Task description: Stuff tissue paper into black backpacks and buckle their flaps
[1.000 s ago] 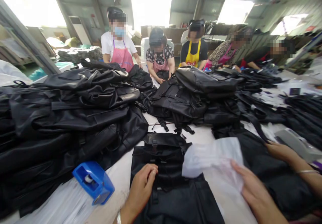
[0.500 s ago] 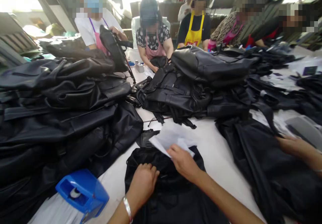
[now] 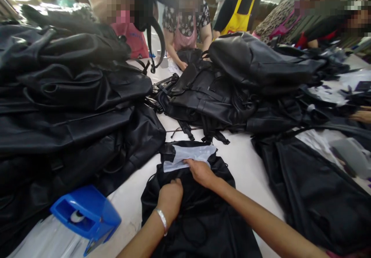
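Note:
A black backpack [image 3: 203, 227] lies on the white table in front of me, its flap end pointing away. My left hand [image 3: 171, 199], with a silver bracelet at the wrist, is closed on the fabric near the backpack's upper edge; the fingertips are hidden. Just beyond it on the right, my right hand [image 3: 203, 173] pinches a thin white sheet [image 3: 185, 155]. This sheet is spread across the backpack's top flap. Whether it is paper or plastic I cannot tell.
Piles of black bags [image 3: 72, 107] rise at the left, with more bags [image 3: 208, 95] ahead. Another black bag [image 3: 315, 188] lies at the right. A blue plastic container [image 3: 101, 211] stands at lower left beside clear plastic. Several people work across the white table [image 3: 246, 169].
My right hand has lowered the white sheet onto the backpack's flap. My left hand stays closed on the backpack. Across the table, a person has lifted a black bag higher.

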`<act>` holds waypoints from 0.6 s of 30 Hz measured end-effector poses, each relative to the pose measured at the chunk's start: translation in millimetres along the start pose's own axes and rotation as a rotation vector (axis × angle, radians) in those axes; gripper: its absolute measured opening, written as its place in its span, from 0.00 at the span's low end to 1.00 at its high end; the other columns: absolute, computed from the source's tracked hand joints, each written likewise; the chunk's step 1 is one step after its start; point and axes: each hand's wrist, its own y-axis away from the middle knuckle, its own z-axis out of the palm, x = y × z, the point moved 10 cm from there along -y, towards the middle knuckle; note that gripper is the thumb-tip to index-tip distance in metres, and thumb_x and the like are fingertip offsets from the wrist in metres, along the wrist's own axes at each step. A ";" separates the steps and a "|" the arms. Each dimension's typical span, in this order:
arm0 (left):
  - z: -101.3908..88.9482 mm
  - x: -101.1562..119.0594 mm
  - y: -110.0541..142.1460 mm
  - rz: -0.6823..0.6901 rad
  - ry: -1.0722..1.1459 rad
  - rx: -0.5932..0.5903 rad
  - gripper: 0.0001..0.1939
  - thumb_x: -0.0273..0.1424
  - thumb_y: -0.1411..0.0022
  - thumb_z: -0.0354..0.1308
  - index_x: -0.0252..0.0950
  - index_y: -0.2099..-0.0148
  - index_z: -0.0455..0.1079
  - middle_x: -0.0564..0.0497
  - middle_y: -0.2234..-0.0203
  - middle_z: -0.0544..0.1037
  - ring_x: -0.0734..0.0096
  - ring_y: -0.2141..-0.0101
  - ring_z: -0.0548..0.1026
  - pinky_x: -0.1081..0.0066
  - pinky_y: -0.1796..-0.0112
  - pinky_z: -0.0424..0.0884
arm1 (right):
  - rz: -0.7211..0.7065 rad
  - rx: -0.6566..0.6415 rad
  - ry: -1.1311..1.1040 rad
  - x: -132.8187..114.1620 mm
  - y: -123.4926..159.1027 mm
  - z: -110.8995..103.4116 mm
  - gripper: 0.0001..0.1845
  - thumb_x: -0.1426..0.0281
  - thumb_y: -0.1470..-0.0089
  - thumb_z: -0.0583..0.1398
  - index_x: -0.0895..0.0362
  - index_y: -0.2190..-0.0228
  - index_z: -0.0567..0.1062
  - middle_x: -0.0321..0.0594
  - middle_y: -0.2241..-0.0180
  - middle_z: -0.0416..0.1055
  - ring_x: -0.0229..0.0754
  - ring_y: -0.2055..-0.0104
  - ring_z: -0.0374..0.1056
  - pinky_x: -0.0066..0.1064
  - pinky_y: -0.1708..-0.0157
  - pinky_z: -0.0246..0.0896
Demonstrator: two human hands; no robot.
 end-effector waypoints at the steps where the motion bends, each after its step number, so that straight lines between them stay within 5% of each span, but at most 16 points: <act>1: 0.8 3.2 -4.4 0.036 -0.010 0.033 0.20 0.15 0.40 0.39 0.28 0.54 0.69 0.37 0.62 0.76 0.50 0.62 0.77 0.53 0.64 0.76 | 0.027 0.009 0.029 4.8 2.5 -2.3 0.21 0.74 0.40 0.47 0.56 0.47 0.64 0.46 0.57 0.74 0.46 0.57 0.71 0.33 0.57 0.61; 4: 3.2 15.2 -5.3 0.158 -0.019 0.127 0.14 0.21 0.38 0.45 0.31 0.53 0.69 0.38 0.53 0.72 0.49 0.51 0.71 0.49 0.52 0.70 | 0.024 0.021 0.058 8.3 9.0 -6.0 0.17 0.74 0.40 0.47 0.57 0.51 0.66 0.44 0.61 0.74 0.44 0.60 0.71 0.31 0.60 0.60; 7: 7.1 13.9 -1.8 0.113 -0.002 0.134 0.10 0.26 0.38 0.52 0.29 0.55 0.69 0.38 0.59 0.73 0.50 0.56 0.71 0.52 0.56 0.72 | -0.082 0.028 0.054 -4.8 13.2 -5.2 0.15 0.75 0.42 0.50 0.55 0.56 0.70 0.42 0.59 0.72 0.42 0.57 0.69 0.30 0.59 0.58; 12: 4.6 14.8 4.3 0.007 0.062 0.127 0.18 0.32 0.43 0.61 0.28 0.53 0.67 0.37 0.62 0.73 0.49 0.58 0.71 0.54 0.60 0.72 | -0.235 -0.074 0.132 -25.4 9.4 10.4 0.13 0.74 0.47 0.53 0.55 0.61 0.75 0.42 0.61 0.71 0.43 0.59 0.68 0.31 0.62 0.58; 15: 2.0 28.4 14.1 0.092 0.033 0.118 0.08 0.26 0.39 0.53 0.30 0.59 0.71 0.39 0.64 0.74 0.50 0.59 0.70 0.51 0.58 0.70 | -0.346 -0.179 0.197 -33.6 4.1 23.3 0.11 0.73 0.48 0.54 0.55 0.65 0.76 0.42 0.65 0.73 0.44 0.62 0.69 0.31 0.66 0.57; 18: -2.4 35.2 26.9 0.119 -0.002 0.108 0.17 0.18 0.38 0.42 0.30 0.59 0.72 0.39 0.63 0.75 0.52 0.59 0.71 0.50 0.56 0.69 | -0.444 -0.302 0.258 -40.6 2.6 38.1 0.10 0.73 0.49 0.56 0.56 0.67 0.77 0.42 0.67 0.75 0.44 0.64 0.70 0.30 0.69 0.56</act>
